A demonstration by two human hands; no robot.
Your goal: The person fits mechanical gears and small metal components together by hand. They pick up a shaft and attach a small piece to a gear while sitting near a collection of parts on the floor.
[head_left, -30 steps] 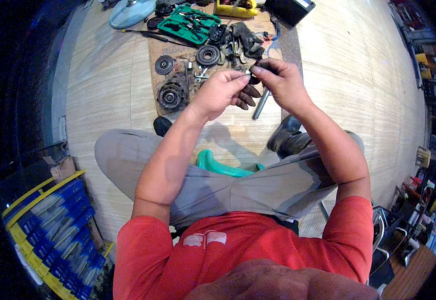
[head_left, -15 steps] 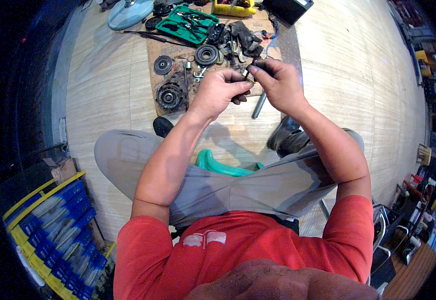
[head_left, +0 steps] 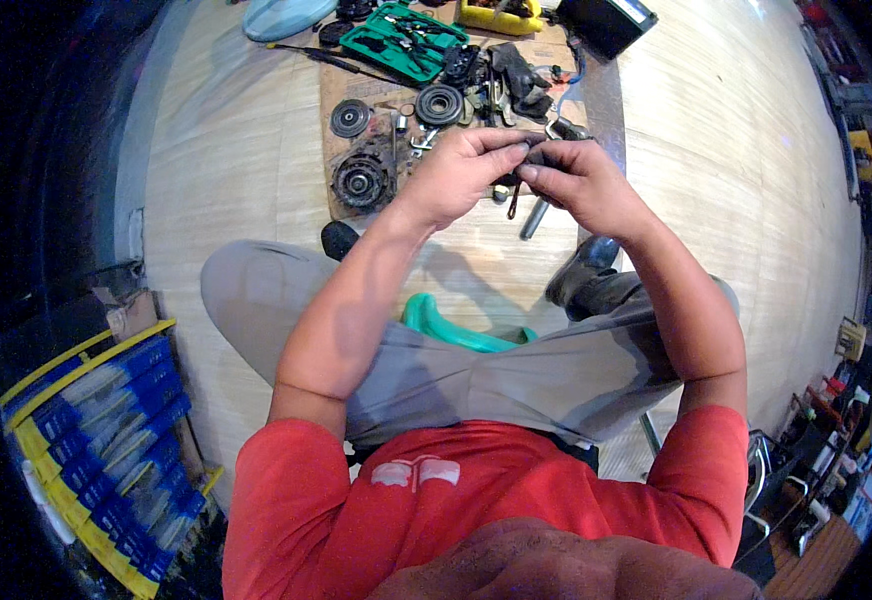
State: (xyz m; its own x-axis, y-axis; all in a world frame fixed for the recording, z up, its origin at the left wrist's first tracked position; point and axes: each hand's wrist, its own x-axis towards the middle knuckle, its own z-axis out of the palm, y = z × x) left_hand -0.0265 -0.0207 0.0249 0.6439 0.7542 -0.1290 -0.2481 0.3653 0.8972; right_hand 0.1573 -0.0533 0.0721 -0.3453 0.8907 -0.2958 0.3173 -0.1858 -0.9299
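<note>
My left hand (head_left: 456, 178) and my right hand (head_left: 588, 187) meet above the near edge of a greasy cardboard sheet (head_left: 336, 86). Both have thumb and fingers pinched round a small dark part. Its shape is mostly hidden by the fingers, and a thin dark loop (head_left: 514, 204) hangs below them. Under the right hand a grey metal tube (head_left: 534, 219) lies on the floor. Left of my hands are a round, dark toothed hub (head_left: 361, 182), a flat black disc (head_left: 352, 118) and a ring-shaped pulley (head_left: 440, 104).
Farther off lie an open green tool case (head_left: 406, 42), a crumpled black cloth or glove (head_left: 524, 82), a yellow tray (head_left: 501, 15) and a black box (head_left: 611, 28). A green curved object (head_left: 466, 330) is between my legs. Blue bins on a yellow rack (head_left: 106, 450) stand left.
My hands have drawn closer together round the dark part. A pale glint between the fingers no longer shows, and the loop now hangs below. The whole view has shifted slightly.
</note>
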